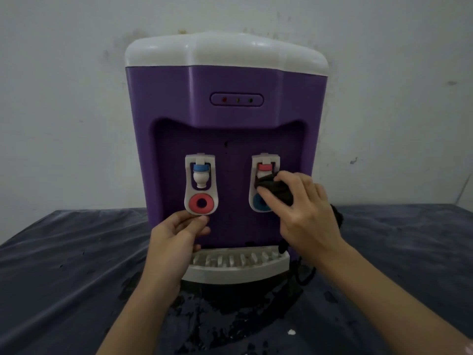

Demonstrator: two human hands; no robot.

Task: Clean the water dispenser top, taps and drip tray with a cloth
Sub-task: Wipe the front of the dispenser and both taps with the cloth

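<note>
A purple water dispenser with a white top stands on the table against the wall. Its left tap has a red ring lever; my left hand pinches the lower edge of that lever's white plate. My right hand grips a dark cloth and presses it against the right tap, covering its spout and part of the blue ring. More of the cloth hangs behind my right wrist. The white slotted drip tray juts out below the taps.
A dark blue-grey cover lies over the table, wet and blotched in front of the dispenser. A small white speck lies on it at the lower right. The scuffed white wall is right behind the dispenser.
</note>
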